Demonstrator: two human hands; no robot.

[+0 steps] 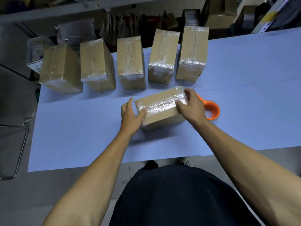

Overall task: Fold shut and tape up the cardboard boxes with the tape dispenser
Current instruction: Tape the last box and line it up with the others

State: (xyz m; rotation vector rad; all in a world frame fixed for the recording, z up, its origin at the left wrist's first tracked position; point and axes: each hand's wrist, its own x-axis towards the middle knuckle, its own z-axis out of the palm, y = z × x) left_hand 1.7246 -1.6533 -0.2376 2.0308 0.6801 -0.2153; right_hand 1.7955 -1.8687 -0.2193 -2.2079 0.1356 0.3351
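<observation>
A closed cardboard box (160,117) with clear tape along its top lies at the middle of the white table (81,136). My left hand (130,115) holds its left end, thumb on the top and fingers around the far side. My right hand (191,106) grips its right end, thumb on the taped top and fingers curled over the far edge. The orange tape dispenser (211,110) lies on the table just right of the box, partly hidden behind my right hand.
Several taped cardboard boxes (130,62) stand in a row along the table's far edge. Behind them are shelves with bags and more cartons (219,15). A metal-framed chair (14,144) stands off the left edge. The near edge runs past my body.
</observation>
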